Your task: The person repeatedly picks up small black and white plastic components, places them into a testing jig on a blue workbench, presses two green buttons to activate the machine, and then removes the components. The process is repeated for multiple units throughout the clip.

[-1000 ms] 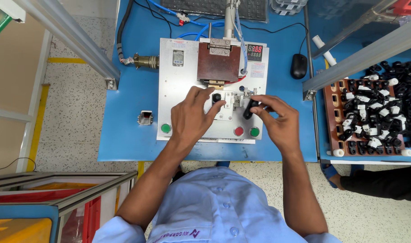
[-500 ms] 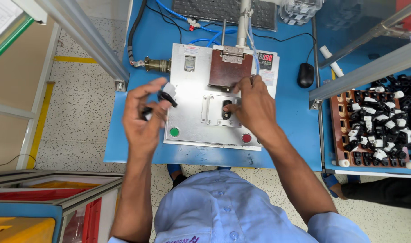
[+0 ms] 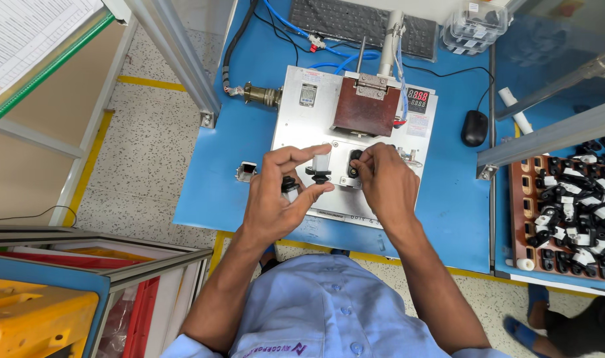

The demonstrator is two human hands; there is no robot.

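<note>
My left hand [image 3: 279,199] holds two small black-and-white plastic parts: one [image 3: 320,169] pinched between thumb and forefinger, another [image 3: 289,188] tucked against the palm. It hovers over the left half of a white metal test fixture [image 3: 302,126] on the blue table [image 3: 216,179]. My right hand [image 3: 382,182] rests on the fixture's middle, its fingertips on a black part [image 3: 353,163] seated in the fixture's socket. A brown hinged block [image 3: 367,111] stands just behind both hands.
A brown tray [image 3: 524,199] full of several black-and-white parts lies at the right. A black mouse [image 3: 475,127] and a keyboard [image 3: 355,23] sit behind the fixture, with blue hoses and black cables. Aluminium frame posts [image 3: 176,59] cross at left and right. Another person's foot [image 3: 518,328] shows at bottom right.
My left hand came back from the left edge of the fixture toward its middle, still carrying parts. My right hand stayed on the part in the socket.
</note>
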